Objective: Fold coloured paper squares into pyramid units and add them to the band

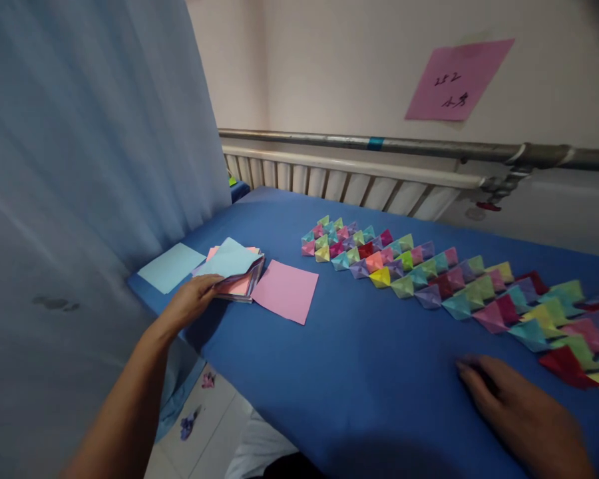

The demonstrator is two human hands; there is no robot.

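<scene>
My left hand [196, 294] pinches the near edge of light blue paper sheets [232, 258] at the top of a stack of square coloured paper [239, 286], and they are lifted at a tilt. Beside the stack, a single pink sheet [287, 293] lies flat on the blue surface [339, 372]. My right hand [522, 409] rests low on the right, slightly blurred, its thumb and forefinger curled with tips close together and nothing visible between them. Close to it, rows of small folded paper pieces [429, 296] in many colours run diagonally across the surface.
Pale blue sheets [172, 267] lie at the left edge beside a hanging blue curtain [94, 146]. A radiator [349, 183] and metal pipe [304, 138] run along the wall, where a pink note [459, 80] is stuck. Crumpled paper [187, 424] lies on the floor.
</scene>
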